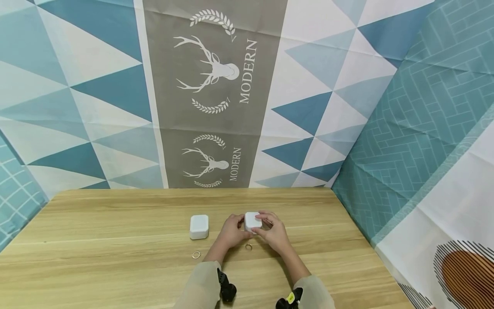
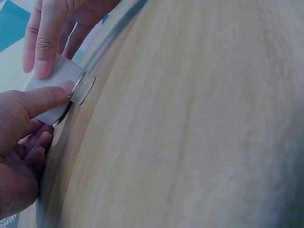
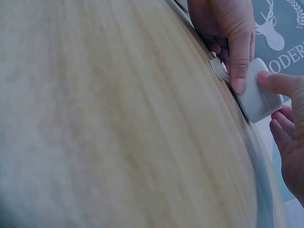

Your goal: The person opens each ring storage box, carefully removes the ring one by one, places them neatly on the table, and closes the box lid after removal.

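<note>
A small white box with rounded corners (image 1: pixel 252 220) sits between the two hands on the wooden table. My left hand (image 1: pixel 232 231) holds its left side, thumb on the near face and fingers behind. From the right, my right hand (image 1: pixel 275 231) grips the same box, its thumb in front and fingers over the top and far edge. Close in front of this box, a gold-coloured ring (image 1: pixel 248 249) lies on the table; the left wrist view shows the ring (image 2: pixel 85 89) near the left thumb. The box's far side is hidden by fingers.
A second white box (image 1: pixel 199 226) stands to the left of the hands. Nearer the front, a silvery ring (image 1: pixel 193 255) lies on the wooden table (image 1: pixel 115 266). Patterned cloth (image 1: pixel 216 128) hangs behind the table, and more teal cloth (image 1: pixel 424 128) hangs at the right.
</note>
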`<action>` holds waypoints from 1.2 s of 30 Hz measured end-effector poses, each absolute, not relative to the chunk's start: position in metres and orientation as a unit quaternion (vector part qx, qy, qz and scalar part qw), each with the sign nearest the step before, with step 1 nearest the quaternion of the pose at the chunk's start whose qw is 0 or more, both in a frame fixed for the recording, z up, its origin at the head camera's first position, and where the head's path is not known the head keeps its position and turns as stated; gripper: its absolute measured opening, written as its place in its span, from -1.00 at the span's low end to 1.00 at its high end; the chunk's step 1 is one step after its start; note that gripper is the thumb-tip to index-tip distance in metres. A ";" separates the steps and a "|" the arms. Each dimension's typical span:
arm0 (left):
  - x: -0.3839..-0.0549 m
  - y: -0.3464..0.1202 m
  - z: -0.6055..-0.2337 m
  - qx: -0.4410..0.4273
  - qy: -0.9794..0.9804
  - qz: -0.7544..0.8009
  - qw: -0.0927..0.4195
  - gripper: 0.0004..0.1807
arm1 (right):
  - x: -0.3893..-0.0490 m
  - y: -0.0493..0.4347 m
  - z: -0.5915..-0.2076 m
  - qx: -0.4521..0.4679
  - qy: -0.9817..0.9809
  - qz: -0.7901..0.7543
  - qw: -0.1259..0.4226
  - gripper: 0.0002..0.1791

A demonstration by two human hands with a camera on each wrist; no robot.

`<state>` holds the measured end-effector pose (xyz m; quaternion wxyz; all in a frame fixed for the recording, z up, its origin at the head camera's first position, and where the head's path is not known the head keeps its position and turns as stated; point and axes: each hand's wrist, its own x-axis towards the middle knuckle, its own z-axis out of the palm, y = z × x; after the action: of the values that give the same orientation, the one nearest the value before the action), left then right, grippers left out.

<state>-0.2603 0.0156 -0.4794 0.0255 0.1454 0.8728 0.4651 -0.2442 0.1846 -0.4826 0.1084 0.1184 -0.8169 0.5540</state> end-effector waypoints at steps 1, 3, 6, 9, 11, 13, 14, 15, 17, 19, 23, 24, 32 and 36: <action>-0.260 0.015 -0.479 0.146 0.873 0.465 0.027 -0.18 | -0.244 0.185 -0.482 0.119 -0.818 0.553 0.107 -0.61; -0.260 0.014 -0.479 0.149 0.873 0.463 0.029 -0.17 | -0.244 0.185 -0.482 0.118 -0.820 0.549 0.106 -0.61; -0.259 0.013 -0.478 0.151 0.873 0.462 0.035 -0.16 | -0.245 0.186 -0.483 0.122 -0.821 0.547 0.107 -0.63; -0.259 0.012 -0.476 0.151 0.870 0.467 0.042 -0.16 | -0.245 0.186 -0.482 0.126 -0.820 0.547 0.110 -0.64; -0.258 0.010 -0.475 0.146 0.867 0.475 0.046 -0.17 | -0.245 0.187 -0.482 0.130 -0.820 0.545 0.112 -0.64; -0.258 0.009 -0.473 0.141 0.864 0.481 0.048 -0.18 | -0.246 0.187 -0.481 0.132 -0.821 0.544 0.113 -0.65; -0.258 0.008 -0.473 0.139 0.863 0.484 0.048 -0.19 | -0.247 0.187 -0.481 0.132 -0.822 0.542 0.113 -0.65; -0.258 0.008 -0.472 0.137 0.862 0.486 0.048 -0.20 | -0.247 0.188 -0.480 0.133 -0.823 0.541 0.113 -0.64; -0.258 0.006 -0.471 0.134 0.863 0.484 0.048 -0.23 | -0.247 0.188 -0.480 0.132 -0.824 0.540 0.110 -0.64; -0.257 0.005 -0.469 0.133 0.864 0.483 0.047 -0.26 | -0.248 0.188 -0.479 0.134 -0.824 0.539 0.111 -0.64; -0.256 0.003 -0.467 0.135 0.868 0.475 0.044 -0.31 | -0.249 0.189 -0.474 0.130 -0.823 0.543 0.107 -0.69; -0.256 0.002 -0.466 0.136 0.869 0.473 0.043 -0.32 | -0.248 0.189 -0.471 0.131 -0.819 0.548 0.106 -0.71; -0.255 0.000 -0.461 0.127 0.876 0.465 0.033 -0.37 | -0.232 0.185 -0.436 0.121 -0.814 0.558 0.104 -0.71; -0.252 -0.002 -0.457 0.130 0.878 0.460 0.025 -0.39 | -0.231 0.186 -0.432 0.114 -0.820 0.551 0.106 -0.70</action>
<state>-0.2523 -0.0016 -0.4573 0.0248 0.1299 0.8778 0.4605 -0.2308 0.1862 -0.4320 0.1064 0.1144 -0.8199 0.5508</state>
